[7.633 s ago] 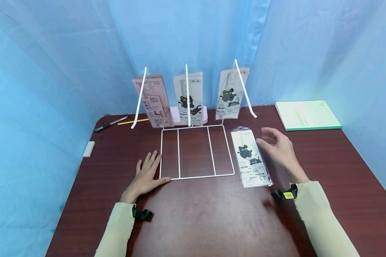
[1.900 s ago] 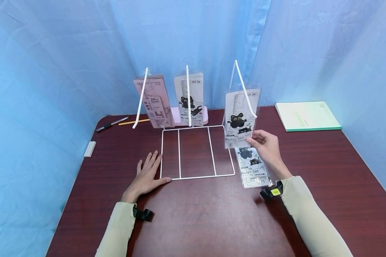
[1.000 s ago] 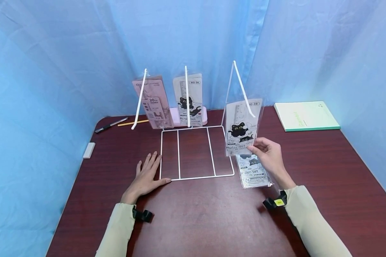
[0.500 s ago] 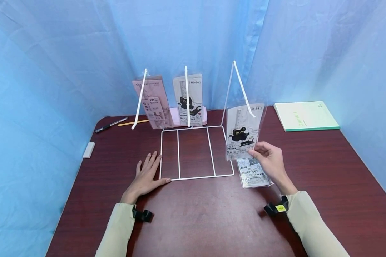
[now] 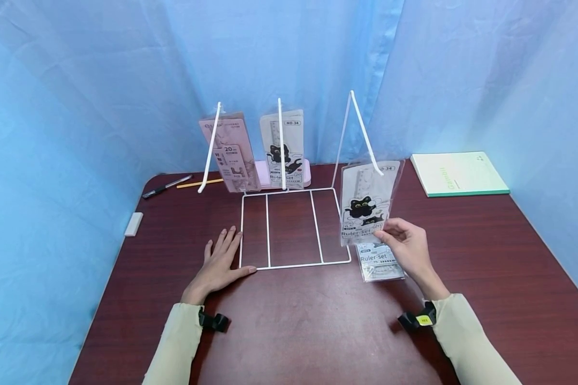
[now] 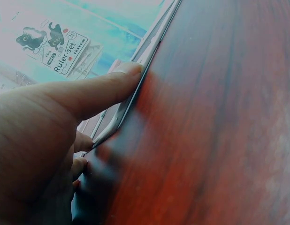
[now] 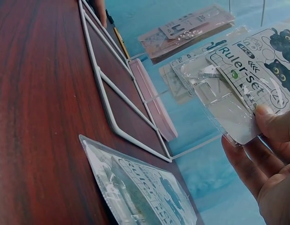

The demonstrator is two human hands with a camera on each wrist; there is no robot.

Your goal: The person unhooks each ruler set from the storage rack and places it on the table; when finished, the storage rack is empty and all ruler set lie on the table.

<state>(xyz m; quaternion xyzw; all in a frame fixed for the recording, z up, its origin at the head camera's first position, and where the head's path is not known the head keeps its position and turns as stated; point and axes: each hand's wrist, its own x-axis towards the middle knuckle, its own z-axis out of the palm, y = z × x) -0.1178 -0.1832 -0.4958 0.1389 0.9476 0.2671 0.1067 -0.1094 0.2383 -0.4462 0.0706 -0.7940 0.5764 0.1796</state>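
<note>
My right hand [image 5: 407,248] pinches the lower right corner of a ruler set packet [image 5: 366,203] with black cats on its card. That packet is held upright, its top overlapping the tip of the right prong [image 5: 364,131] in the head view. Below it, another ruler set packet [image 5: 379,264] lies on the table, partly covered from view. My left hand [image 5: 219,264] lies flat with fingers spread, its fingertips and thumb at the left side of the white wire rack's base [image 5: 294,266]. In the left wrist view the thumb [image 6: 103,91] rests on the wire.
A pink packet [image 5: 231,155] hangs at the left prong and a cat ruler set [image 5: 286,149] at the middle one. Behind the rack lies a pale pink case [image 5: 307,174]. A pen [image 5: 166,187], pencil [image 5: 199,183] and eraser [image 5: 133,224] are left; a notebook [image 5: 459,174] is right.
The packet at the right prong was gripped by my right hand and brought forward and down along it, toward its front tip. My left hand stays in place.
</note>
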